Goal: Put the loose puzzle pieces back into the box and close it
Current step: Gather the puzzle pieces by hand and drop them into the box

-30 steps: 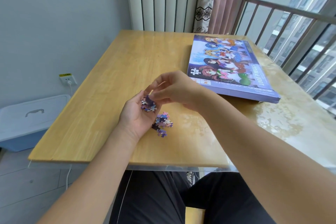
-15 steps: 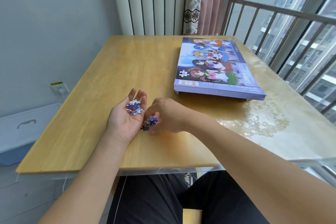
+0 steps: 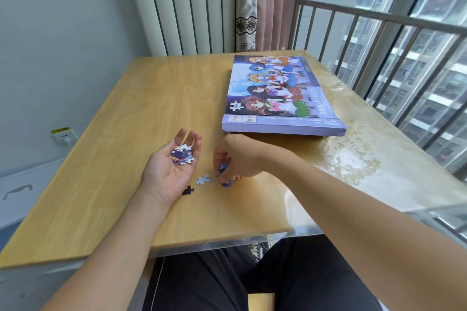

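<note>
My left hand (image 3: 168,168) lies palm up on the wooden table (image 3: 121,159), cupping a small heap of puzzle pieces (image 3: 182,154) on its straight fingers. Just to its right, my right hand (image 3: 233,156) curls down over a few purple pieces (image 3: 225,176) on the table and pinches them. A pale blue piece (image 3: 203,179) and a dark piece (image 3: 188,190) lie loose between the hands. The purple puzzle box (image 3: 280,94) with a cartoon picture lies flat behind my right hand, its lid down.
A window railing (image 3: 379,40) runs along the table's right side, with a curtain (image 3: 265,5) and radiator (image 3: 187,5) behind. A wall socket (image 3: 64,136) and a white-and-blue bin (image 3: 22,192) are at the left. My lap is under the near edge.
My right hand dropped pieces into my left palm, then came down onto the pile on the table. The pile has spread, leaving two single pieces apart.
</note>
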Tool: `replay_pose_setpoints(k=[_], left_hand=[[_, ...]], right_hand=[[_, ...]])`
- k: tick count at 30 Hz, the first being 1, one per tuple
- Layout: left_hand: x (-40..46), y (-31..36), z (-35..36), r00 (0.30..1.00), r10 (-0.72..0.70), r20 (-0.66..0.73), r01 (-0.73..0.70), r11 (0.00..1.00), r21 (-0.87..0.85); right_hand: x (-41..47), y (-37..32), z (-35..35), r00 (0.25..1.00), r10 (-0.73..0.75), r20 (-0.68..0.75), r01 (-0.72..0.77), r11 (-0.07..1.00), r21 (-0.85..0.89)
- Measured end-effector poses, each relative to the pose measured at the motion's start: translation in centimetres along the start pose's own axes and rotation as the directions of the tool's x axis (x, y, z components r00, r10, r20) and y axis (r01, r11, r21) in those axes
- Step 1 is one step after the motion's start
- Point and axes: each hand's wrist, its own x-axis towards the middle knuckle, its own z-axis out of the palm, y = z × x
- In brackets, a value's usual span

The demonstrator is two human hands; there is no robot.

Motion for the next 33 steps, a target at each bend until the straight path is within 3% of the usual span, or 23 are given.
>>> replay_pose_setpoints(k=[5,10,12,15,17,19,21,23,25,29,33], left_hand=[[-0.2,0.4,-0.4,1.0,0.0,0.014,0.0,1.0,-0.025],[-0.5,0.6,-0.4,1.0,-0.009,-0.004,0.009,1.0,0.001],[-0.5,0.5,-0.2,1.0,-0.015,-0.005,0.015,1.0,0.022],[-0.6,0.5,-0.2,1.0,-0.001,-0.002,0.001,0.999,0.042],[-0.7,0.5,-0.3,1.0,0.008,0.005,-0.008,0.999,0.036],[-0.9,0.6,-0.4,1.0,0.007,0.009,-0.007,1.0,-0.004],[-1.0,0.8,-0.6,1.0,-0.006,0.019,0.007,0.999,-0.051],[-1.0,0.9,-0.8,0.999,-0.02,0.039,0.023,0.996,-0.091],[-0.9,0.9,-0.9,0.999,-0.02,0.04,0.025,0.993,-0.118],[-0.8,0.9,-0.9,0.999,-0.004,0.042,0.01,0.989,-0.147],[-0.9,0.8,-0.9,0.999,-0.002,0.047,0.007,0.995,-0.095]], right_hand=[[0.1,0.1,0.2,0.999,-0.019,-0.038,0.022,0.997,0.075],[0.6,-0.8,-0.8,0.997,0.02,-0.07,0.006,0.935,0.354],[1.0,-1.6,-1.5,0.991,0.017,-0.136,0.056,0.858,0.51],[2.1,-3.4,-2.0,0.991,0.054,-0.124,0.054,0.677,0.734],[2.9,-4.2,-1.8,0.982,0.06,-0.178,0.058,0.805,0.59],[2.9,-4.4,-1.7,0.93,0.014,-0.367,0.104,0.948,0.299],[1.8,-3.5,-2.2,0.897,-0.045,-0.439,0.107,0.987,0.116],[0.2,-1.9,-2.0,0.979,-0.024,-0.201,0.018,0.999,-0.03],[-1.0,-0.5,-1.0,0.997,0.075,0.005,-0.074,0.987,-0.142],[-1.5,0.8,-0.3,0.994,0.097,-0.048,-0.101,0.991,-0.09],[-1.7,1.2,-0.5,0.996,0.088,-0.004,-0.088,0.993,-0.083]])
